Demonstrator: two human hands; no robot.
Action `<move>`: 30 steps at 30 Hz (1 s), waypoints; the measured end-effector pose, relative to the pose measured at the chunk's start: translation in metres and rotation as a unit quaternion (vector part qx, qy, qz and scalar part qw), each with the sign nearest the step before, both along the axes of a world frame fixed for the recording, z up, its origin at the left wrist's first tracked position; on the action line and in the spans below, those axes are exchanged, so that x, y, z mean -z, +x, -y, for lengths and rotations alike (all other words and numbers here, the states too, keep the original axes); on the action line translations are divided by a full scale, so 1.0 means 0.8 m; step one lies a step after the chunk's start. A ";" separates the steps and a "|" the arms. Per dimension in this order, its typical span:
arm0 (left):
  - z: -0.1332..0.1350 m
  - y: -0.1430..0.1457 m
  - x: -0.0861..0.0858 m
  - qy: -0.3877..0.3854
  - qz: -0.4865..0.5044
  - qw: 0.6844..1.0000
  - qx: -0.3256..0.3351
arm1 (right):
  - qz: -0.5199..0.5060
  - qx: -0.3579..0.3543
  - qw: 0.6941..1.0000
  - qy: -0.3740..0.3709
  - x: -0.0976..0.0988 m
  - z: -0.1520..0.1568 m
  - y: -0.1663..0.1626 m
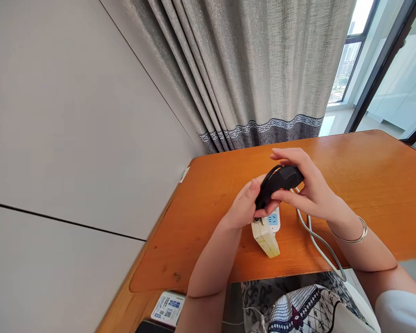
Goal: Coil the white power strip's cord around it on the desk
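Observation:
A black, curved, hand-sized device (284,179) is held up above the table between my two hands; a thin black cord or loop runs along its upper left edge. My left hand (247,203) grips its lower left end, the thumb lying along the side. Around the right end curves my right hand (303,189), thumb below and fingers above. Beneath my left hand are a white power strip (274,220) with blue socket faces and a yellowed white block, perhaps an adapter (267,238), both partly hidden.
A white cable (319,241) loops over the front edge of the orange-brown wooden table (377,199). At lower left, a white labelled box (168,307) lies beside a dark object (152,327). A grey curtain (263,64) hangs behind, with a pale wall panel (72,115) on the left.

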State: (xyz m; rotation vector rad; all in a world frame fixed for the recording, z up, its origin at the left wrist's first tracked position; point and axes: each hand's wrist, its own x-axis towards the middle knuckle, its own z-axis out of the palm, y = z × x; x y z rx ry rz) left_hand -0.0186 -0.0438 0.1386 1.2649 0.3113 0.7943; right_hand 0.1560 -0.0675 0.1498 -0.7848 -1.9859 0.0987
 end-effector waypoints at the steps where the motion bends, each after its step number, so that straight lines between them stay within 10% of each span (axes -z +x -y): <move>1: -0.002 0.001 -0.001 -0.014 0.005 1.000 0.003 | -0.009 -0.012 1.000 -0.019 0.002 -0.004 0.000; 13: -0.012 0.003 -0.021 -0.251 0.108 0.960 -0.062 | -0.115 -0.054 0.964 -0.232 0.021 -0.050 0.008; 30: -0.012 -0.010 -0.032 -0.223 0.204 0.931 -0.204 | -0.167 -0.104 0.944 -0.265 0.052 -0.077 -0.004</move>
